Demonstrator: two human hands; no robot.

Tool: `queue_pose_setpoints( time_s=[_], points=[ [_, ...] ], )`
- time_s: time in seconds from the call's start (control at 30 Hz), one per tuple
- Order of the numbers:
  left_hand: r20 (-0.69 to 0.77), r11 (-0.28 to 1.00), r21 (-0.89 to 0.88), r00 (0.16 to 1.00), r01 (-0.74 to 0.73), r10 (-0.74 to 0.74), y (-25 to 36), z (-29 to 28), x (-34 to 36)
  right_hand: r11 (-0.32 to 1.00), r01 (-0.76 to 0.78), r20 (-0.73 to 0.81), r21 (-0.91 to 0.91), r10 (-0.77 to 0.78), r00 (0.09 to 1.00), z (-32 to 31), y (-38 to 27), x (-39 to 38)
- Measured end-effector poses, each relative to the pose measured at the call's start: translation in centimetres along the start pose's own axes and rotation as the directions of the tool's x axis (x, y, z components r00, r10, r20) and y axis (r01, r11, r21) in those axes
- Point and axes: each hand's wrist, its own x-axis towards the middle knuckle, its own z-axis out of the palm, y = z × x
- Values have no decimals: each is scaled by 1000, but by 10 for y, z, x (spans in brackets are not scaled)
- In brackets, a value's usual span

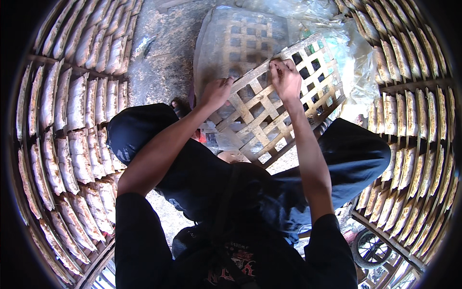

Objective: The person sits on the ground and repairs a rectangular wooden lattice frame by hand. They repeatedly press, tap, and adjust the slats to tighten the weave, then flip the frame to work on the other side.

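A tan woven lattice panel [253, 111] with square holes lies tilted in front of me, its near edge close to my lap. My left hand [217, 93] is closed at the left end of the panel's far rim. Farther right along that rim, my right hand [287, 82] has its fingers curled in, pressed against the strip. Both hands hide their own fingertips, so anything small between them cannot be made out. Under and beyond the panel is a hazy sheet of clear plastic [211, 53], with more lattice showing through it.
Racks of curved, whitish-brown pieces in rows stand on my left [79, 103] and right [402, 115]. Crumpled clear plastic [358, 58] lies at the far right. A small black wheel [370, 248] is low on the right. My knees flank the panel.
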Motion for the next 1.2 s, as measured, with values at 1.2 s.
queue_pose_setpoints(
  time_s=[1.2],
  points=[
    [-26, 998, 48, 999, 43, -42, 8, 2, -7, 731, 472, 560, -493, -149, 815, -33, -10, -28]
  ],
)
